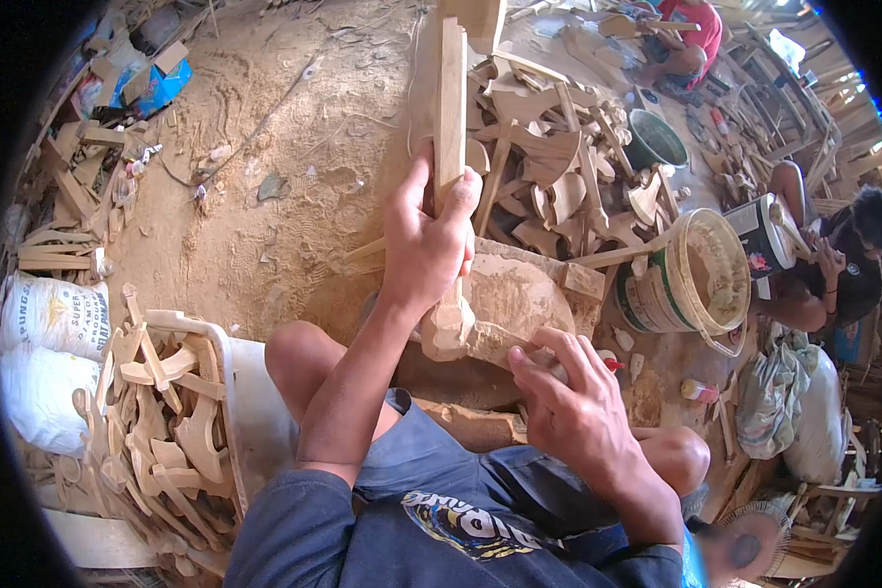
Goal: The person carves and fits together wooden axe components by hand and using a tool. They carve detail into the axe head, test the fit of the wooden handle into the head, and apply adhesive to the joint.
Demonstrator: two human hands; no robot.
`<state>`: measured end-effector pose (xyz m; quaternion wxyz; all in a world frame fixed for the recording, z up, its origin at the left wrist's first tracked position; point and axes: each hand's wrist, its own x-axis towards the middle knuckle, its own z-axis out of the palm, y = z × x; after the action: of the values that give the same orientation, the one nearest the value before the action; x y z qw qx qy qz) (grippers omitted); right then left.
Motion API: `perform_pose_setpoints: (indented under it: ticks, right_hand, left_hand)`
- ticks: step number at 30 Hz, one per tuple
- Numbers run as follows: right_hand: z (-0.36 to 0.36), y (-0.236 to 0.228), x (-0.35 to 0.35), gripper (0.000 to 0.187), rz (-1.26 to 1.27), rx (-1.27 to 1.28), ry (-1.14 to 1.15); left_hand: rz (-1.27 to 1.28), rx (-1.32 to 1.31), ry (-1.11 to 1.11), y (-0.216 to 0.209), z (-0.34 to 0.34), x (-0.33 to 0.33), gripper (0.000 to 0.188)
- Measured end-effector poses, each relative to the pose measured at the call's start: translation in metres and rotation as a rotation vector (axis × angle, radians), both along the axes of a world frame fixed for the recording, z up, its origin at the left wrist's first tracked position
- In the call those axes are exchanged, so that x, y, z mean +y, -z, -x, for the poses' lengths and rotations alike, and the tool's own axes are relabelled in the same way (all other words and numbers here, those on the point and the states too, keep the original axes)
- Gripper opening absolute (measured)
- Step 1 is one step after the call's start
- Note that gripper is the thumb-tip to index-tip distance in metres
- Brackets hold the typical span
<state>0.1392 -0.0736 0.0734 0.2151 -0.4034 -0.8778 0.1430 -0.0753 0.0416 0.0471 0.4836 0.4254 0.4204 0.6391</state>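
My left hand is closed around the shaft of a pale wooden axe-shaped piece. The shaft runs away from me to a broad head cut off by the top edge of the view. Its knobbed near end rests by the edge of a thick wooden block in front of my lap. My right hand is closed, fingers curled, just right of that knob at the block's near side. Whatever it holds is mostly hidden under the fingers. A small red thing shows beside it.
Axe-shaped wooden pieces lie heaped ahead right, near a dusty bucket and a green tub. More carved pieces fill a container at left, by white sacks. Two people sit working at right and far right.
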Motion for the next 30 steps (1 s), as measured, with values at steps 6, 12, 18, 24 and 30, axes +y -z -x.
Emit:
perform_pose_setpoints:
  ticks: [6, 12, 18, 24, 30]
  right_hand:
    - [-0.001, 0.002, 0.004, 0.042, 0.055, 0.21, 0.088]
    - [0.015, 0.02, -0.001, 0.037, 0.104, 0.241, 0.091]
    - [0.019, 0.013, -0.007, 0.049, 0.263, 0.169, 0.043]
    - [0.006, -0.005, -0.002, 0.039, 0.296, 0.202, 0.068]
    - [0.004, -0.004, 0.005, 0.045, -0.067, 0.111, 0.247]
  left_hand:
    - [-0.035, 0.033, -0.02, 0.001, -0.003, -0.004, 0.022]
    - [-0.021, 0.025, -0.003, -0.001, -0.01, -0.004, 0.019]
    - [-0.048, 0.101, -0.036, 0.001, -0.011, -0.004, 0.02]
    - [-0.092, 0.071, -0.015, 0.0, -0.01, -0.004, 0.018]
    - [-0.05, 0.024, -0.013, 0.001, -0.007, -0.004, 0.015]
